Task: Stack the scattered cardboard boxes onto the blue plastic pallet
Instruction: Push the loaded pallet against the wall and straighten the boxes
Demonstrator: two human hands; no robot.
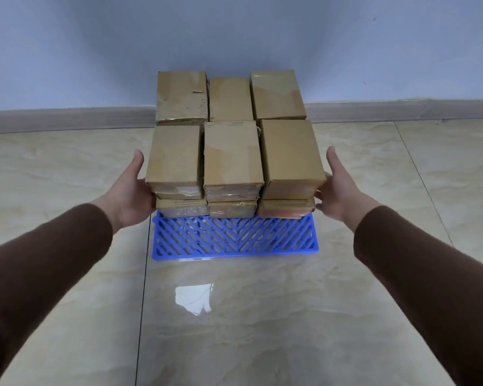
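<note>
Sleeves [48, 263] of brown cloth reach forward over the glossy tiled floor [234, 330]. Past them lies the blue plastic pallet [234, 238], its near strip bare. Cardboard boxes [232, 154] fill the rest, 2 rows of 3 across, stacked at least 2 high in the near row. The left hand [134, 190] presses flat on the stack's left side and the right hand [338, 188] on its right, thumbs up, fingers hidden behind the boxes. Beyond stands the wall [234, 37].
</note>
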